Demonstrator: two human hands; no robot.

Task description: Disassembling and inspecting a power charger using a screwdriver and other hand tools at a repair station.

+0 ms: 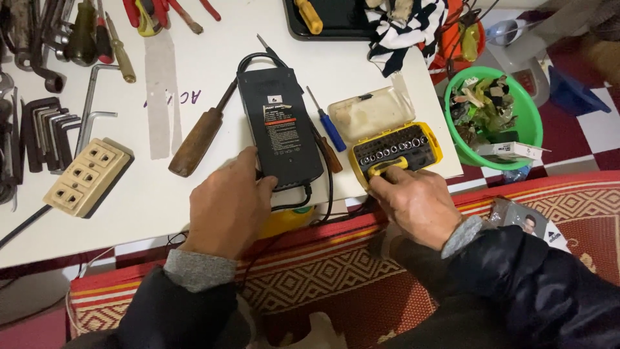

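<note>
Black charger (279, 126) is lying lengthwise away from the left hand (227, 205), whose grip is clasping its near end; right hand (418, 201) is pinching the yellow driver handle (385, 167).

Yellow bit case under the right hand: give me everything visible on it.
The yellow plastic bit-and-socket case lies open near the front right edge of the white table. Its cloudy translucent hinged lid is folded back flat. The black insert holds a curved row of shiny metal sockets, with rows of small dark bits behind. A yellow-and-black driver handle sits in the front slot, where the right hand has its fingertips on it. A blue-handled screwdriver lies just left, apart from the case.
</note>
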